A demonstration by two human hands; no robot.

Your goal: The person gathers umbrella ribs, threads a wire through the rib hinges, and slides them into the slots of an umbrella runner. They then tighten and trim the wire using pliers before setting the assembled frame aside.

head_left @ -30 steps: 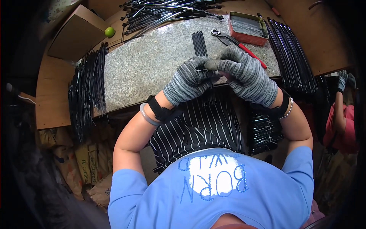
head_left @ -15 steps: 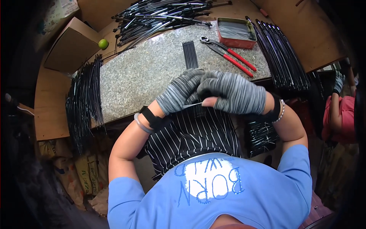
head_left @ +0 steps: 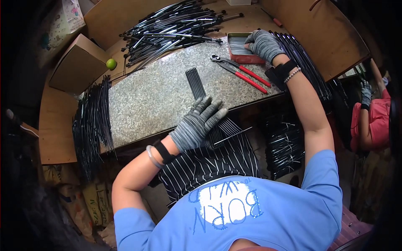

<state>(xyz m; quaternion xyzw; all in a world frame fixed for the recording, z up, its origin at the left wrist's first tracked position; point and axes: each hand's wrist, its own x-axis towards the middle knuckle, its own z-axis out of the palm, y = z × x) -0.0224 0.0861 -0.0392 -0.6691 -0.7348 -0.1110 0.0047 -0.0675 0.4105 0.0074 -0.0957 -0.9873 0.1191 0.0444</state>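
My left hand (head_left: 197, 124), in a grey striped glove with bare-looking fingertips, lies over a flat row of thin black rods (head_left: 193, 79), its fingers stretched out. The rods run from the granite-topped bench over its front edge toward my lap. Across their near end lies a thin pale wire tie (head_left: 233, 137). My right hand (head_left: 266, 47), gloved alike, is over a red rectangular tin (head_left: 247, 59) of thin straight wires (head_left: 237, 45). Its fingers bend down at the wires, and what they pinch is hidden.
Red-handled cutting pliers (head_left: 240, 74) lie beside the tin. Black rods are heaped at the back (head_left: 171, 31) and hang at the left (head_left: 92, 121); more lie at right. A cardboard box (head_left: 77, 62) and green ball (head_left: 111, 64) stand left. A person in pink (head_left: 374, 121) sits at right.
My right hand has left the rods and moved up and right to the tin. My left hand has come down and flattened over the rods, whose far end now tilts left.
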